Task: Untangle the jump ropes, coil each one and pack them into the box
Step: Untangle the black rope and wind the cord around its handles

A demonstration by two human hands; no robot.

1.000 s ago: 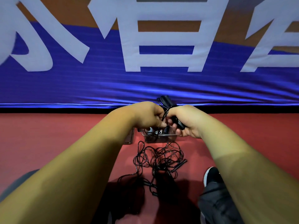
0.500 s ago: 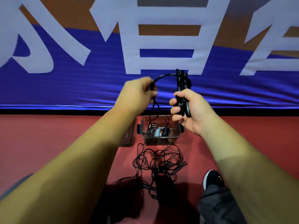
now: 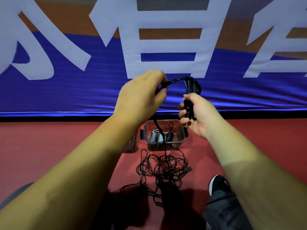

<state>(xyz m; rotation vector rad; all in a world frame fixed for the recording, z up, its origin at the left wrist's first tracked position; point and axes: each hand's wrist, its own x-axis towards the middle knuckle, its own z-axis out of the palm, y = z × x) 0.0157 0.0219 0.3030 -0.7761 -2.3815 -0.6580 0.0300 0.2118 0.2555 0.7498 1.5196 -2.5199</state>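
My right hand [image 3: 197, 117] grips the black handles and gathered loops of a black jump rope [image 3: 191, 90], held upright in front of me. My left hand [image 3: 141, 98] pinches the same rope a short way along, so the cord arches between both hands. From the left hand the cord hangs down to a tangled pile of black ropes [image 3: 164, 168] on the red floor. Behind the pile stands a clear plastic box [image 3: 182, 140] holding a grey coiled rope [image 3: 155, 136] and a black coiled one [image 3: 169, 136].
The box lid [image 3: 132, 143] lies left of the box. A blue, white and orange banner [image 3: 83, 90] hangs along the wall behind. My black shoe [image 3: 219, 183] and dark trouser leg are at the lower right, beside the rope pile.
Both hands rose from just above the box to chest height and moved apart, stretching the cord into an arch. In the last half second they barely shifted.
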